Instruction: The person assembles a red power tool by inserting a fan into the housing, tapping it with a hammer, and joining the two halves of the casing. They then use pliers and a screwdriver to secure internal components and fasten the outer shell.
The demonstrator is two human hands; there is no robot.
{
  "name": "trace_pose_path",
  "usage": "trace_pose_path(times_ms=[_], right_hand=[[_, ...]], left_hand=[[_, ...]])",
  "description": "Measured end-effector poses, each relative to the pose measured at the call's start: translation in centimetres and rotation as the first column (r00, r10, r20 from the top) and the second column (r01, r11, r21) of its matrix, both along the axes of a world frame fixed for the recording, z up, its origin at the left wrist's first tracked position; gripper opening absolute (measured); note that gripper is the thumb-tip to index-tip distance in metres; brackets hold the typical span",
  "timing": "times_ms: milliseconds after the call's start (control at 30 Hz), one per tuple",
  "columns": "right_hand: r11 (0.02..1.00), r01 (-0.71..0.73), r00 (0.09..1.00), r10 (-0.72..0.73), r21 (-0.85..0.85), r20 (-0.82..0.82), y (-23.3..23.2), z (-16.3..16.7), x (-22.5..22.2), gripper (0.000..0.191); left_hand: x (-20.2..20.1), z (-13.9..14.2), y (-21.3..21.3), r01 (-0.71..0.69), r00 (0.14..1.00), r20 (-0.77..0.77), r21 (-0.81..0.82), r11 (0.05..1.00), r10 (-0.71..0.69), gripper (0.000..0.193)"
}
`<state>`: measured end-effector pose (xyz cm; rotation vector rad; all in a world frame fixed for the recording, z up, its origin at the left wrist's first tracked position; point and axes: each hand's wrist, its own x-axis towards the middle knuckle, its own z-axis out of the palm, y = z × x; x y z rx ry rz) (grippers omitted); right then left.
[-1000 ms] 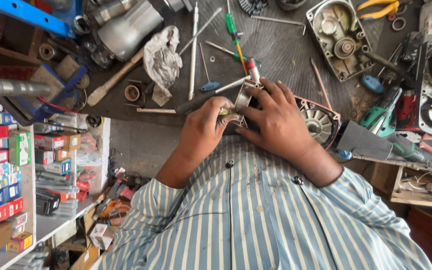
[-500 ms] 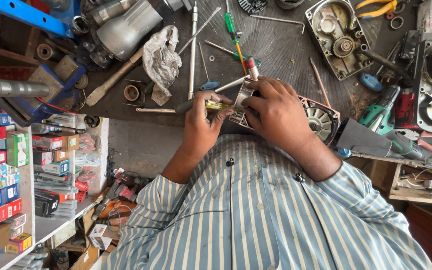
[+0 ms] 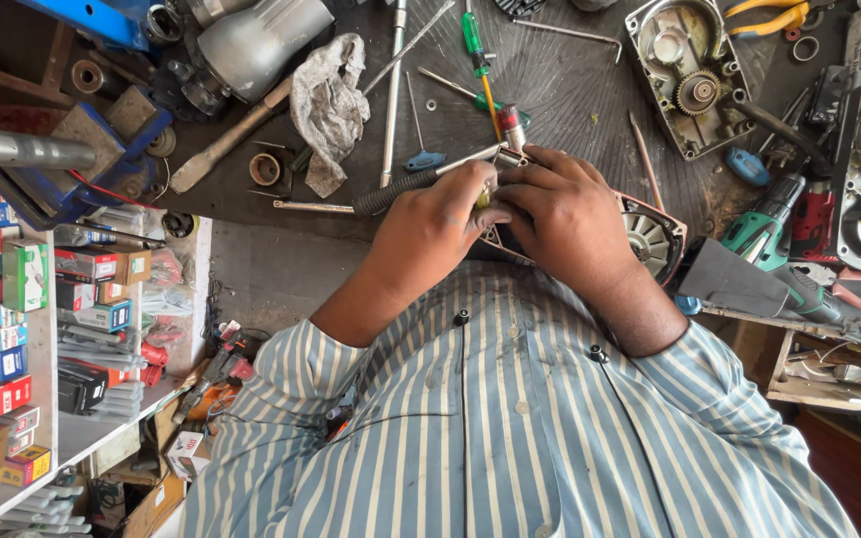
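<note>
We see the left hand point(image 3: 430, 224) closed around a tool with a black ribbed handle point(image 3: 391, 191), its metal shaft going toward the middle of the bench. The right hand point(image 3: 570, 224) lies over a grey motor part with a fan wheel point(image 3: 650, 239) at the near edge of the dark workbench point(image 3: 570, 90), fingers curled and pressed on it; what exactly the fingertips pinch we cannot tell, because both hands meet there and cover it. Just behind the hands stands a green-handled screwdriver point(image 3: 472, 35). To the left lies a crumpled grey rag point(image 3: 326, 105) beside a wooden-handled hammer point(image 3: 226, 144). An open gearbox housing point(image 3: 685, 75) rests far right of the screwdriver.
</note>
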<state>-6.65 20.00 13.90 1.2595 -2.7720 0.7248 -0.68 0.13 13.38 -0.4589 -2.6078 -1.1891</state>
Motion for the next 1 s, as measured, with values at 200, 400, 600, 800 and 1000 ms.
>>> trace_pose_path(times_ms=[200, 400, 600, 800, 1000], right_hand=[[0.999, 0.012, 1.0, -0.012, -0.039, 0.02, 0.3, -0.6, -0.1, 0.025], [0.998, 0.025, 1.0, -0.024, -0.055, 0.011, 0.6, -0.8, -0.1, 0.021], [0.999, 0.028, 0.999, -0.027, -0.042, 0.031, 0.0, -0.2, 0.0, 0.022], [0.999, 0.045, 0.999, -0.045, 0.01, 0.018, -0.4, -0.1, 0.1, 0.023], [0.999, 0.043, 0.999, -0.043, 0.006, 0.001, -0.4, -0.5, 0.2, 0.023]], left_hand=[[1.2, -1.1, 0.2, -0.024, 0.996, -0.085, 0.005, 1.0, 0.025, 0.042], [2.5, -4.9, 0.7, -0.039, 0.96, -0.269, 0.16, 0.986, 0.082, 0.048], [2.6, -7.2, 0.9, -0.084, 0.943, -0.293, 0.251, 0.964, 0.159, 0.047], [2.2, -6.1, -0.1, -0.146, 0.969, -0.147, 0.3, 0.943, 0.197, 0.041], [0.7, -2.5, -0.6, -0.086, 0.993, -0.076, 0.044, 0.995, 0.089, 0.043]])
